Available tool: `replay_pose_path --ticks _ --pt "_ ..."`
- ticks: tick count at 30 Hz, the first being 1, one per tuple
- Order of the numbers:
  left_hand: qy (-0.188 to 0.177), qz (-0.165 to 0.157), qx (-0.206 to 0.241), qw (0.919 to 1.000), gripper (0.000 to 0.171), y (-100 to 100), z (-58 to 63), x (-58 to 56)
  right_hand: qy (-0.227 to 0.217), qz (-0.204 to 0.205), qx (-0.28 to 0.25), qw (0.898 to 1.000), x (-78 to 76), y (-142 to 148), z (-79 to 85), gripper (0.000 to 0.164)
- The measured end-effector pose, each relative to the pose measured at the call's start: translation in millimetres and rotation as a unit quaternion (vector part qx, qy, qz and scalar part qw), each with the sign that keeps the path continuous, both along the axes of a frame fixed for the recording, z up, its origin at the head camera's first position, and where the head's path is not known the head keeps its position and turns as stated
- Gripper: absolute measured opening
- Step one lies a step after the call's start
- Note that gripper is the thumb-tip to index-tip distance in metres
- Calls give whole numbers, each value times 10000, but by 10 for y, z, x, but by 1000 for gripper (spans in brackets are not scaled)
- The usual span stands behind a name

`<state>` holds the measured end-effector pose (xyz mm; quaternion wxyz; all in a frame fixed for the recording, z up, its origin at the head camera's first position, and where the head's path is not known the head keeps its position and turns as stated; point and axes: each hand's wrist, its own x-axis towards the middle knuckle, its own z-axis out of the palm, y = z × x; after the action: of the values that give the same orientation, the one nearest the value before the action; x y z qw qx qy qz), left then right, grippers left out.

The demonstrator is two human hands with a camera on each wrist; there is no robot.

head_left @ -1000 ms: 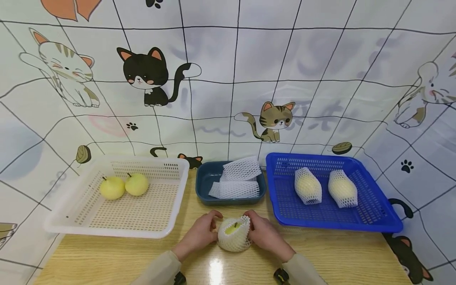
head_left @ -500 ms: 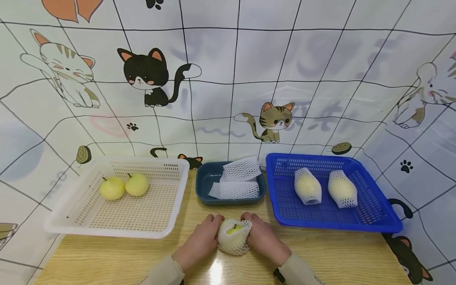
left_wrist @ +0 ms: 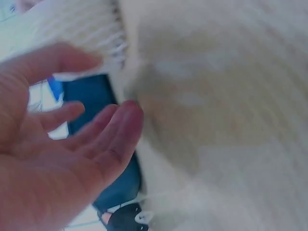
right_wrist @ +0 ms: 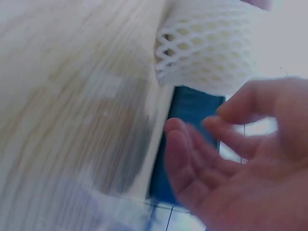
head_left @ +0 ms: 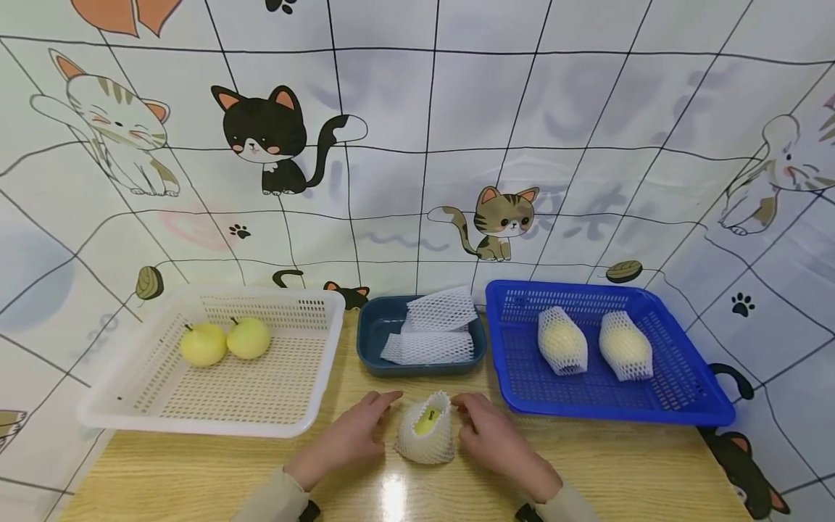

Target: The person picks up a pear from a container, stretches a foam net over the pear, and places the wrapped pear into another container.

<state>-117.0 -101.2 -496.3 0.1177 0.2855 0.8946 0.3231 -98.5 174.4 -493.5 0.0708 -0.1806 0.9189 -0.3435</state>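
Note:
A yellow-green pear (head_left: 429, 420), its dark stem showing, stands on the table in a white foam net sleeve (head_left: 425, 446). The sleeve's top gapes around the stem. Just left of it is my left hand (head_left: 352, 438), fingers relaxed and apart from the net; the left wrist view shows its palm (left_wrist: 53, 163) holding nothing. My right hand (head_left: 499, 442) is on the other side, index fingertip close to the sleeve's upper edge. In the right wrist view the right hand (right_wrist: 240, 159) has loosely bent fingers beside the net (right_wrist: 207, 48), with nothing between them.
A white basket (head_left: 313, 391) with two bare pears (head_left: 204, 344) stands at left. Behind the wrapped pear, a dark teal tray (head_left: 424, 370) holds flat foam nets (head_left: 430, 348). At right, a blue basket (head_left: 522, 391) holds two net-wrapped pears (head_left: 562, 342). A cat-patterned sheet (head_left: 391, 181) rises behind.
Both hands have let go of the wrapped pear and drawn apart sideways. The pear has turned a little, and the sleeve's top edge now stands higher around the stem.

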Motion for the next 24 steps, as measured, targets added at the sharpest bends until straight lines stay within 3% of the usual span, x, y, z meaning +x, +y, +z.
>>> replay_pose_path --ticks 7,10,13,19,24 --pt "-624 -367 984 9925 100 101 22 -30 -486 680 -1082 9906 -12 87 -39 65" --pt "-866 -408 1117 9891 105 174 -16 -42 -881 913 -1247 9840 -33 60 -102 75" --pt "-962 -405 1071 9888 105 223 -53 -61 -978 1060 -1165 9827 -42 37 -140 75" --pt "-1092 -387 927 9889 93 262 -105 -82 -617 1156 -645 9893 -47 -9 -146 73" --pt "-1008 -480 936 9893 91 276 -138 -74 -565 1204 -398 9903 -44 -46 -128 79"
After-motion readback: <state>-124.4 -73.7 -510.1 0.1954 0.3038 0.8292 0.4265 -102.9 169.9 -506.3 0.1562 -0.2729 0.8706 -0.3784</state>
